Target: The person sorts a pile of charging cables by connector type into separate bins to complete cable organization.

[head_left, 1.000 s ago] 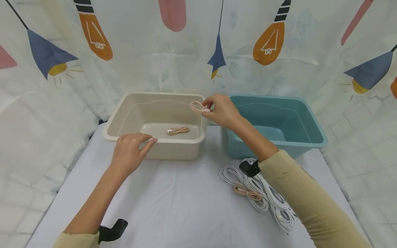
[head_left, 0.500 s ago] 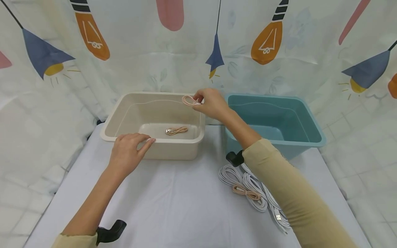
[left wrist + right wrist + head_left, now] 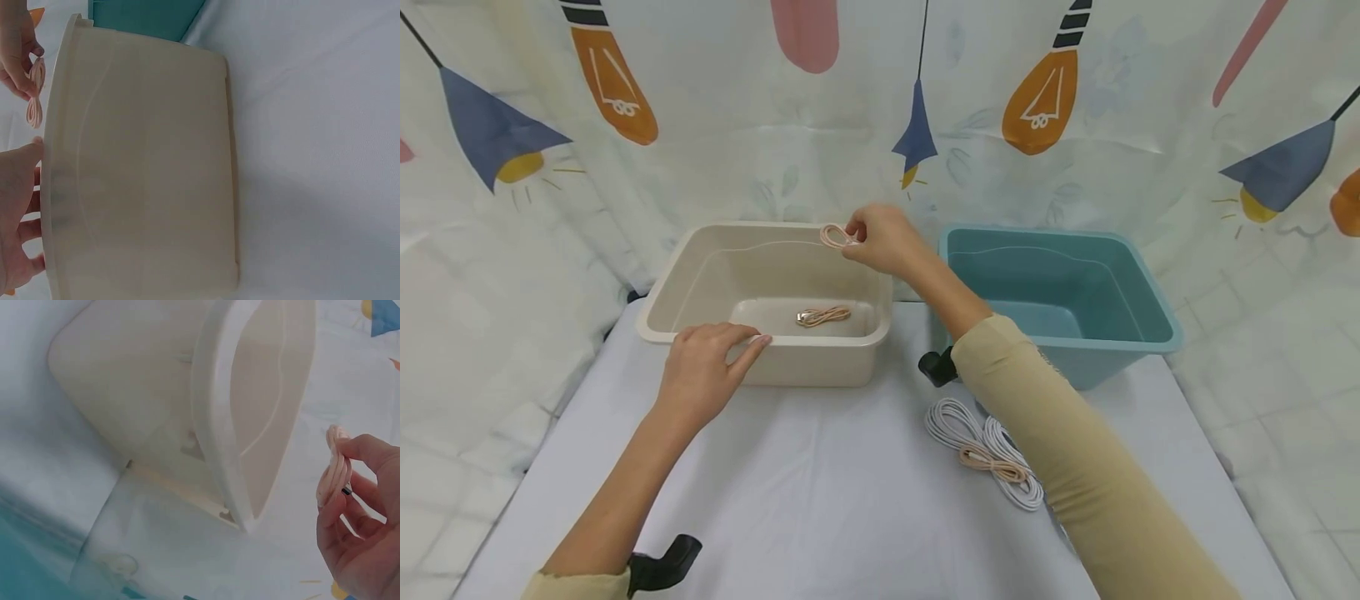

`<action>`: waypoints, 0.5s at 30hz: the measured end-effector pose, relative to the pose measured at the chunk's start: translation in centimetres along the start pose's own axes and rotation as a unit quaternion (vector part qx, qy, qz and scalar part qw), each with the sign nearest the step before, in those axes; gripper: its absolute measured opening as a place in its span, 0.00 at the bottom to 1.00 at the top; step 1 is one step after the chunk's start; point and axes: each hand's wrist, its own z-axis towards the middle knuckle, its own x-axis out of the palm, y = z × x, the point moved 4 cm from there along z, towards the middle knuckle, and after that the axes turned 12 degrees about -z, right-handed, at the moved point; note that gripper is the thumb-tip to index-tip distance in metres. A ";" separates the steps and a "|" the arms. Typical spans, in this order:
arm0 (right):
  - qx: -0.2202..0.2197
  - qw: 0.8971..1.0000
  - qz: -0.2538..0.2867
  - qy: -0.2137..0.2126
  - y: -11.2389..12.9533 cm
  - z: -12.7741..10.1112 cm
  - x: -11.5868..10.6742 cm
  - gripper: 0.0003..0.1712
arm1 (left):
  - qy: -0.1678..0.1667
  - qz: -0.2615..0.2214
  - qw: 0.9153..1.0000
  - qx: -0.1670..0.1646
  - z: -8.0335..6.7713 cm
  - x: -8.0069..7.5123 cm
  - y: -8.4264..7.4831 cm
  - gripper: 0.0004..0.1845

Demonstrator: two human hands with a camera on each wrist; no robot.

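A coiled pale pink cable [image 3: 837, 237] is pinched between the thumb and fingers of my right hand [image 3: 883, 237], above the back right corner of the beige bin [image 3: 805, 367]. In the right wrist view, a small dark metal tip shows on this cable [image 3: 335, 469]. On the bin's floor lies a tan bundled cable [image 3: 824, 316] with a metal plug at its left end. My left hand [image 3: 700, 367] grips the front rim of the beige bin, thumb and fingers on the rim. The left wrist view shows the bin's outer wall [image 3: 144, 169] beside this hand.
To the right stands a teal bin [image 3: 1120, 325]. In front of it, several white coiled cables [image 3: 958, 425] and a tan cable [image 3: 992, 463] lie on the white-covered table [image 3: 820, 492], partly hidden by my right sleeve [image 3: 1045, 425]. A patterned curtain [image 3: 850, 142] hangs behind.
My right hand has moved left with the pink cable, from beside the beige bin's right rim to over its back right corner. The left hand keeps its hold; the view shifts slightly.
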 end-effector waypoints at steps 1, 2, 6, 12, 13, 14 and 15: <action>0.000 1.000 0.002 -0.001 0.1 0.2 0.0 0.18 | 0.001 0.000 1.000 -0.002 0.0 0.0 0.0 0.12; 0.001 1.000 0.004 -0.002 0.2 0.4 0.0 0.18 | 0.001 0.000 1.000 -0.002 0.0 0.0 0.0 0.12; 0.005 1.000 0.010 -0.004 0.6 0.9 0.1 0.18 | -0.001 0.000 1.000 -0.002 -0.1 -0.2 0.0 0.12; 0.012 1.000 0.016 -0.006 0.7 1.2 0.1 0.25 | 0.002 -0.002 1.000 -0.003 0.0 -0.1 0.1 0.12; 0.010 1.000 0.015 -0.005 0.7 1.2 0.1 0.27 | 0.003 -0.002 1.000 -0.003 0.0 -0.1 0.1 0.12; 0.008 1.000 0.015 -0.004 0.6 1.2 0.2 0.28 | 0.004 -0.003 1.000 -0.004 0.0 -0.1 0.1 0.12; 0.007 1.000 0.015 -0.003 0.5 1.1 0.3 0.30 | 0.005 -0.003 1.000 -0.005 0.1 0.0 0.1 0.12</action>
